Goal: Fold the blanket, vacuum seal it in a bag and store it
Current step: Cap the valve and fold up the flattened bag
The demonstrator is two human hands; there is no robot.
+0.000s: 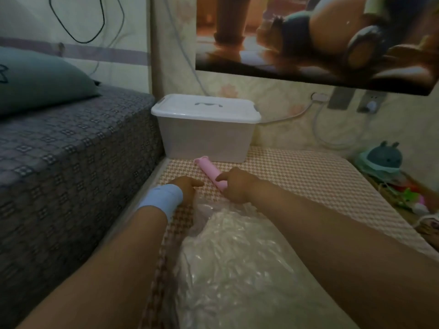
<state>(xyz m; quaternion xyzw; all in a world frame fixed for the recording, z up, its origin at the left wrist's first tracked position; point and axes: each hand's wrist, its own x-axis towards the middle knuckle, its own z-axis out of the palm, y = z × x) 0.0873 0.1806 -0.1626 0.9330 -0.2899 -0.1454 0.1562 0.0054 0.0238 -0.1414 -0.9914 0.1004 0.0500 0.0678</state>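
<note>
Lower centre: blanket [249, 281] sealed inside crinkled clear bag [215, 218], lying on checked mat [308, 179]. Just above, grips near end of pink pump [209, 172] with right hand [236, 187]. Left hand [188, 186] relaxed, fingers out, grasping nothing. Beyond, lidded white box [204, 138].

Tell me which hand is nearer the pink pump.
Right. The right hand grips the near end of the pink pump; the left hand lies on the mat to its left, not touching it.

Head-worn view, forward and down
</note>
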